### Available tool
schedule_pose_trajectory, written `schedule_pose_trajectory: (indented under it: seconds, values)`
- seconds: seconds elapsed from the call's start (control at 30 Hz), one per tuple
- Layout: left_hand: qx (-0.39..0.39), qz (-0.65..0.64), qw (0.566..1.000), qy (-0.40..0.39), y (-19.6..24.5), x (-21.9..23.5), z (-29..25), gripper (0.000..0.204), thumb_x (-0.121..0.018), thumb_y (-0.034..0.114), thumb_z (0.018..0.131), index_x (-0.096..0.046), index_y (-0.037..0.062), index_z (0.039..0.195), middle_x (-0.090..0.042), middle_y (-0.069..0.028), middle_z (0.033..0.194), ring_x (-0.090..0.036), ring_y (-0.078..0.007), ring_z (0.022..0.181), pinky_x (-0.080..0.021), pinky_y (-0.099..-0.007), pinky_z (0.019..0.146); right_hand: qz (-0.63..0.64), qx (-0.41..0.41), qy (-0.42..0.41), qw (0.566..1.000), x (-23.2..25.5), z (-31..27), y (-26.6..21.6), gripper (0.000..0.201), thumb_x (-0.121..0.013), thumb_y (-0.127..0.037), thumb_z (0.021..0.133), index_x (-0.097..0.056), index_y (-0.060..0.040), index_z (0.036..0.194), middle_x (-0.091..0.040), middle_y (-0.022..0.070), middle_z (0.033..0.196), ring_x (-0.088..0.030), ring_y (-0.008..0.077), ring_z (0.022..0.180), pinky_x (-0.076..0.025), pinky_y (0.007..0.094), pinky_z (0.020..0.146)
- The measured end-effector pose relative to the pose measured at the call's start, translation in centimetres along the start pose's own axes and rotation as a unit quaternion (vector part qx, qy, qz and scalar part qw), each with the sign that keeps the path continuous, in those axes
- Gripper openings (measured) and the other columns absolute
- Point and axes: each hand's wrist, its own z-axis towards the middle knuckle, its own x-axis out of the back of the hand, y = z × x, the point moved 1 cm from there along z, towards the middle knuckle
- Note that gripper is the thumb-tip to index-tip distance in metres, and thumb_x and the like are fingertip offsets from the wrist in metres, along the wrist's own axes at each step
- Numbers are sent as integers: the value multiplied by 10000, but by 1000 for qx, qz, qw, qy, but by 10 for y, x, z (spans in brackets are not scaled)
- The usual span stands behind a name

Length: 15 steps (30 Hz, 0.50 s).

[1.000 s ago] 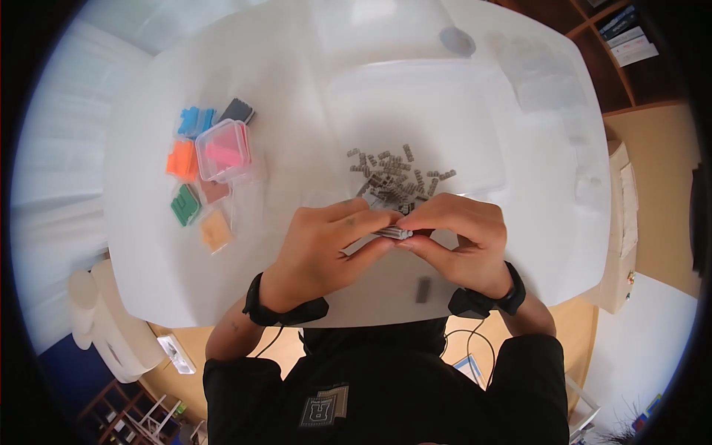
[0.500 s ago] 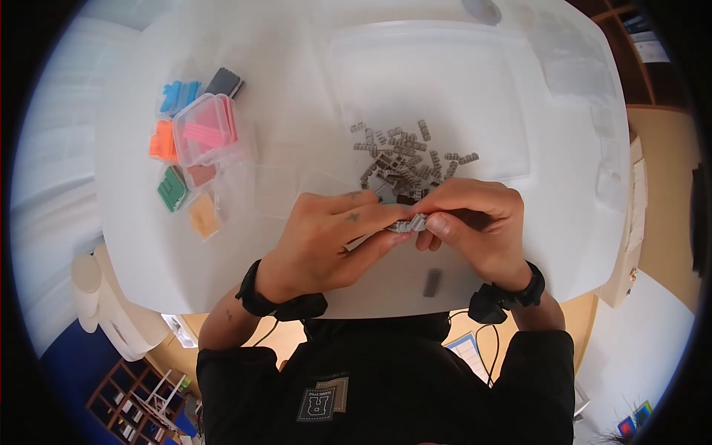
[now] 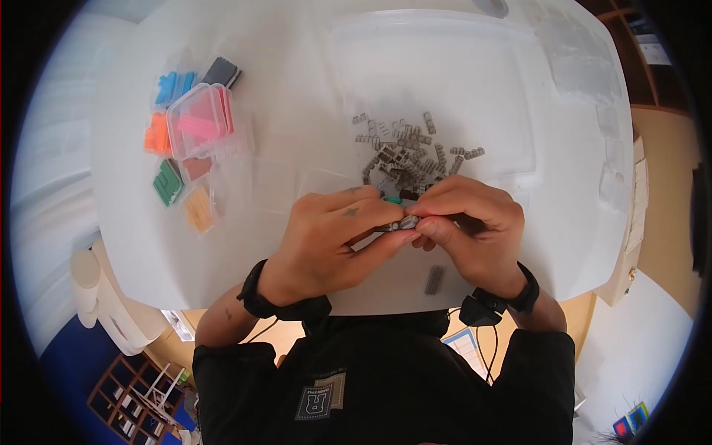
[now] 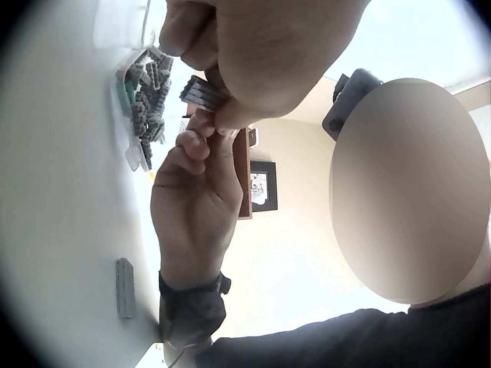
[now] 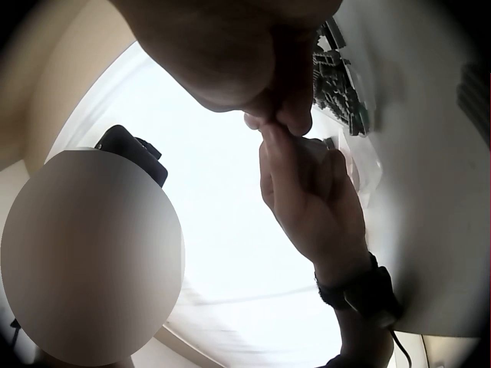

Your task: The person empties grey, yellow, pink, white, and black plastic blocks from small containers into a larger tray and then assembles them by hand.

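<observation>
Both hands meet above the table's near side. The left hand (image 3: 330,241) pinches a small bundle of grey ribbed pieces (image 3: 404,223) between thumb and fingers. From the other side, the right hand (image 3: 475,233) pinches the bundle's end with thumb and forefinger. In the left wrist view the bundle (image 4: 204,93) shows several ridges side by side. Just beyond the fingers lies a heap of loose grey pieces (image 3: 404,152), with a bit of green (image 3: 392,199) near the fingertips. Another grey block (image 3: 434,280) lies alone near the table's front edge.
At the left stand small clear boxes and packs: blue (image 3: 174,87), black (image 3: 221,73), pink (image 3: 200,122), orange (image 3: 156,134), green (image 3: 167,182) and tan (image 3: 199,209). Clear trays (image 3: 578,59) lie at the far right. A large clear tray (image 3: 434,15) lies behind the heap.
The head view has shifted, so the table things appear higher. The right hand's fingers have changed their hold at the bundle's end, and the bundle is turned differently between the hands.
</observation>
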Motion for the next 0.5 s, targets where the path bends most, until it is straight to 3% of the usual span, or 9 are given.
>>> schedule_pose_trajectory:
  seconds: [0.07, 0.33, 0.37, 0.43, 0.5]
  values:
    - [5, -18, 999, 28, 1, -2, 1, 159, -758, 40, 681, -643, 37, 791, -456, -15, 550, -369, -86, 432, -253, -241, 409, 34, -19, 0, 999, -1, 0, 0, 99, -643, 43, 819, -661, 40, 916, -640, 112, 816, -640, 143, 657, -520, 230, 558]
    - [56, -46, 997, 30, 5, -4, -1, 131, -701, -9, 684, -639, 24, 794, -461, -19, 552, -388, -84, 439, -264, -234, 416, 89, -96, 33, 991, -6, -4, 2, 53, -582, 47, 862, -633, 52, 876, -632, 95, 787, -637, 136, 646, -526, 243, 556]
    - [71, -41, 996, 29, 6, -4, -1, 126, -696, -17, 689, -638, 20, 794, -472, -22, 557, -397, -88, 442, -271, -231, 419, 89, -96, 34, 991, -6, -4, 0, 53, -582, 47, 862, -633, 52, 876, -632, 95, 787, -637, 136, 646, -526, 243, 556]
    - [44, -38, 997, 47, -3, -2, 5, 109, -681, -25, 712, -636, 17, 802, -489, -19, 565, -408, -82, 452, -281, -227, 425, 32, -19, -55, 998, -7, -5, -4, 61, -576, 46, 866, -634, 53, 849, -634, 92, 775, -638, 134, 641, -525, 247, 555]
    - [23, -33, 997, 62, -3, -1, 5, 93, -666, -33, 736, -634, 15, 810, -506, -16, 574, -419, -77, 462, -292, -224, 430, 41, -17, -39, 998, -15, -7, -2, 68, -573, 45, 867, -634, 54, 836, -637, 96, 786, -642, 137, 648, -529, 249, 560]
